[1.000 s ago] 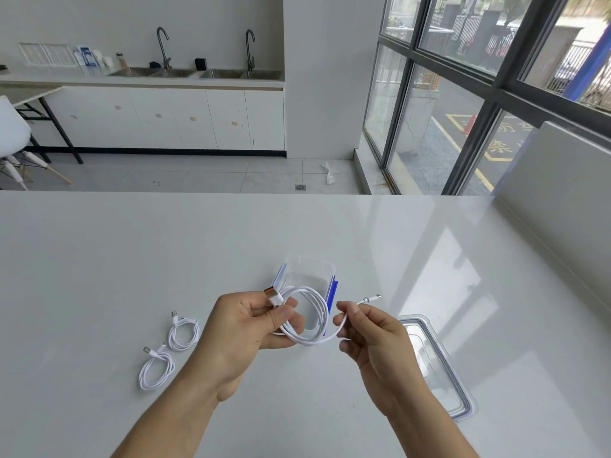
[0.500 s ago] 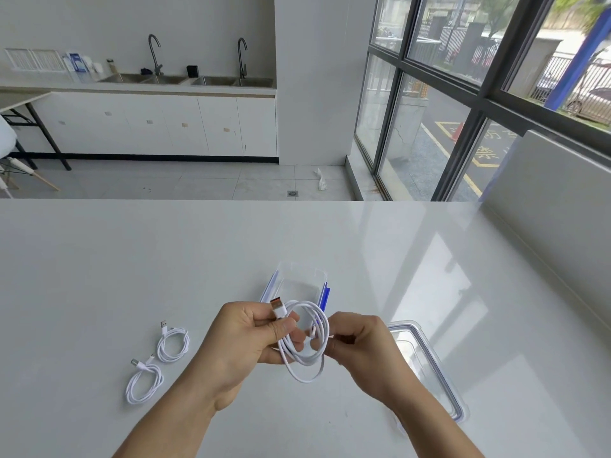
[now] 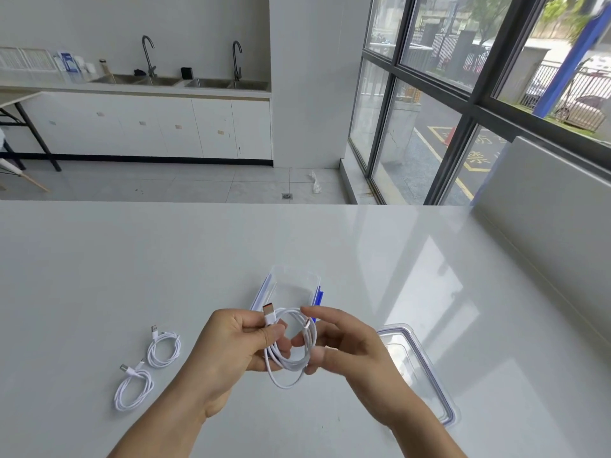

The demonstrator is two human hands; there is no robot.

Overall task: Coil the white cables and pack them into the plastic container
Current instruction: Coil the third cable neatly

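Note:
A white cable (image 3: 291,355) hangs in loose loops above the table, its USB plug sticking up. My left hand (image 3: 231,348) pinches it just below the plug. My right hand (image 3: 344,345) has its fingers around the right side of the loops. Behind the hands stands the clear plastic container (image 3: 294,285) with blue clips; nothing shows inside it, and my hands hide its near end. Two coiled white cables lie at the left: one coil (image 3: 164,350) farther off and another coil (image 3: 134,388) nearer me.
The container's clear lid (image 3: 426,375) with a blue seal lies flat to the right of my right hand. The white table (image 3: 99,276) ends at a far edge, with floor and sinks beyond. A low wall and windows run along the right.
The cable's loose end, held out by my right hand a second ago, is now wound into the loops. The hands have come closer together and the coil is tighter.

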